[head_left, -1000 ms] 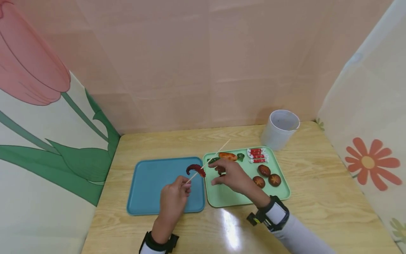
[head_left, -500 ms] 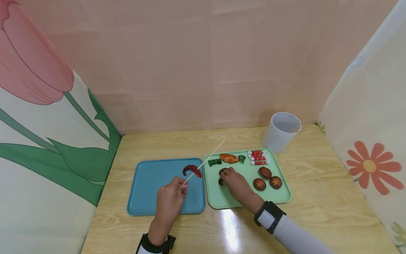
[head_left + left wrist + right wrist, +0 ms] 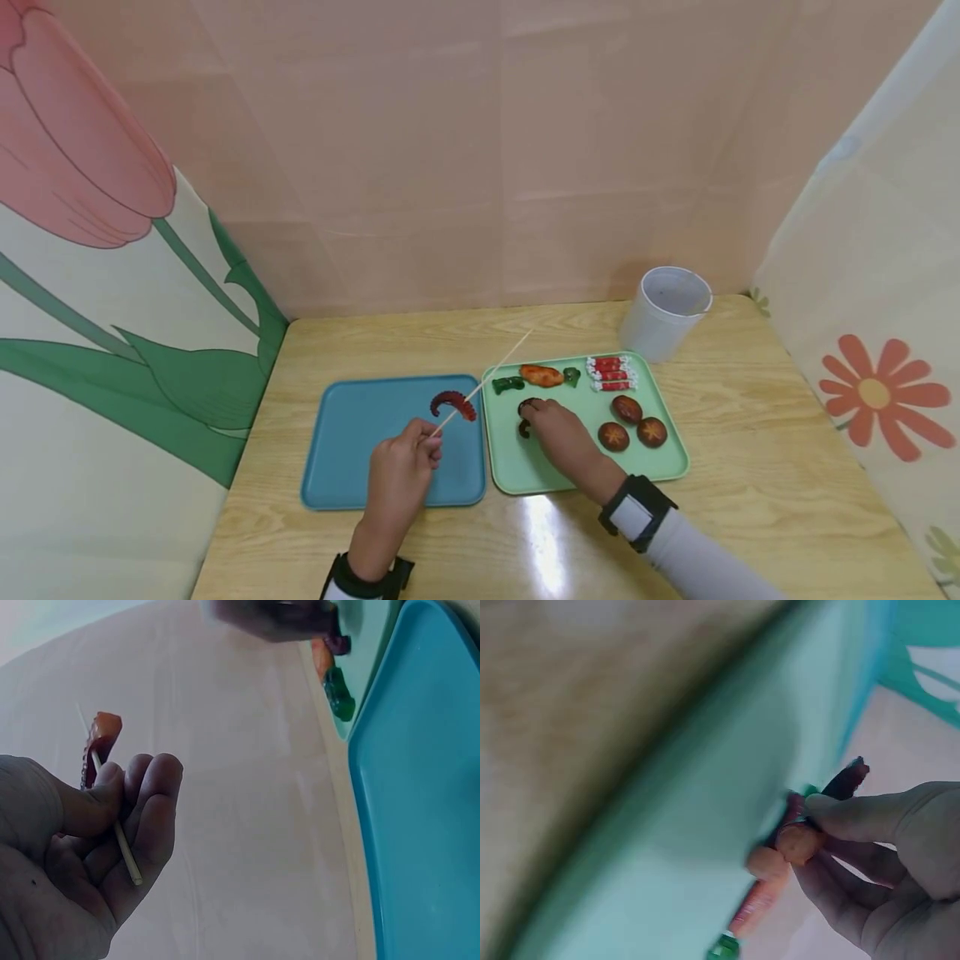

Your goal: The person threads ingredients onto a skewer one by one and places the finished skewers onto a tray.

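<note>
My left hand [image 3: 396, 475] pinches a thin bamboo skewer [image 3: 495, 368] near its lower end, over the blue tray [image 3: 341, 450]. The skewer slants up to the right and passes through a curved dark-red octopus tentacle [image 3: 453, 404]. In the left wrist view the skewer [image 3: 127, 855] lies between thumb and fingers. Down at the light-green tray [image 3: 517, 473], my right hand [image 3: 564, 437] pinches another dark tentacle [image 3: 846, 780] between thumb and fingers. A second tentacle [image 3: 784, 817] lies right beside it in the right wrist view. The right fingertips are partly hidden in the head view.
On the green tray are green pepper pieces [image 3: 508, 383], an orange-brown sausage-like piece [image 3: 542, 376], red-and-white wrapped sticks [image 3: 611, 372] and three brown mushroom caps [image 3: 613, 436]. A white cup [image 3: 663, 315] stands behind the tray's right corner, on the wooden table [image 3: 757, 467].
My right hand has come down from beside the skewer to the green tray and taken hold of a tentacle. The left hand and skewer have shifted slightly left.
</note>
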### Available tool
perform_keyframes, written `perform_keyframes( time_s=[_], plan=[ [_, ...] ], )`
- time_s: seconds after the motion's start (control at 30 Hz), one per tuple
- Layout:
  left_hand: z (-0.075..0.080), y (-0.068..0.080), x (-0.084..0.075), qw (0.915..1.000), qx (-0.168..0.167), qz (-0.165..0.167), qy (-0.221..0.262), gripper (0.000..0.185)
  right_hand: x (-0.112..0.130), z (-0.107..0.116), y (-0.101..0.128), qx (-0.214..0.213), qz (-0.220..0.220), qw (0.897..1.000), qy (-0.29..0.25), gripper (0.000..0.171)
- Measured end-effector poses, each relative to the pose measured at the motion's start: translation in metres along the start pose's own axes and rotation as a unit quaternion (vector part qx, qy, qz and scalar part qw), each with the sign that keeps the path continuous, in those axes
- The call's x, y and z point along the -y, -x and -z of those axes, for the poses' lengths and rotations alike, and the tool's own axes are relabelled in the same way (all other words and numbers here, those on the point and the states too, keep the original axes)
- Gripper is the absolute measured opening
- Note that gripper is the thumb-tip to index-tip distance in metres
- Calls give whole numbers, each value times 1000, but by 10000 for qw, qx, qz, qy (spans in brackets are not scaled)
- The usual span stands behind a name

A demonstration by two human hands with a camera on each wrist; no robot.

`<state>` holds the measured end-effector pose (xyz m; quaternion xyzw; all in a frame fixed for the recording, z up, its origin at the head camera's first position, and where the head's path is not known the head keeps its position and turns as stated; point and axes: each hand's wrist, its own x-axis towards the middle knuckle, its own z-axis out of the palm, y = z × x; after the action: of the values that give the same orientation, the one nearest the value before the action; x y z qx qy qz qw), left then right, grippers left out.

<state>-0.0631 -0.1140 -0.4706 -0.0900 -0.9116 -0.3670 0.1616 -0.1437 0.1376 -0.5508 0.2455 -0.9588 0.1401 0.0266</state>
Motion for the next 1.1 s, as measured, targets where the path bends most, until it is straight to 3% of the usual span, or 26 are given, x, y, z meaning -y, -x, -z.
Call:
perform_keyframes(
  time_s=[0.17,0.23,0.33,0.4,0.5,0.63,0.83,0.97,1.03,1.1],
  plan=[
    [-1,0,0,10000,8,-29,-56,4,0,38,-8,-390,-359,9909,-1241,16],
    [-1,1,0,9999,30,-64,-128,4,-3,55,-12,-530,-569,9793,-1869,19],
    [-2,1,1,9997,47,-118,-228,3,-9,77,-15,-588,-1049,9515,-2831,24],
    [-3,2,3,9994,52,-217,-271,4,-14,89,-17,-595,-1369,9295,-3373,28],
    [-6,2,5,9986,88,-352,-372,4,-21,104,-18,-499,-1722,8865,-4266,38],
    [-8,2,7,9975,175,-448,-516,4,-26,117,-19,-386,-1876,8159,-5455,45],
    [-9,2,7,9956,198,-540,-747,7,-26,128,-16,-209,-1756,7510,-6362,23],
    [-9,2,6,9949,232,-502,-839,7,-24,132,-14,-104,-1676,7314,-6609,16],
    [-9,2,6,9947,243,-485,-871,7,-23,132,-14,-67,-1682,7324,-6597,16],
    [-9,2,6,9946,248,-478,-885,8,-23,132,-14,-33,-1703,7398,-6509,17]
  ],
)
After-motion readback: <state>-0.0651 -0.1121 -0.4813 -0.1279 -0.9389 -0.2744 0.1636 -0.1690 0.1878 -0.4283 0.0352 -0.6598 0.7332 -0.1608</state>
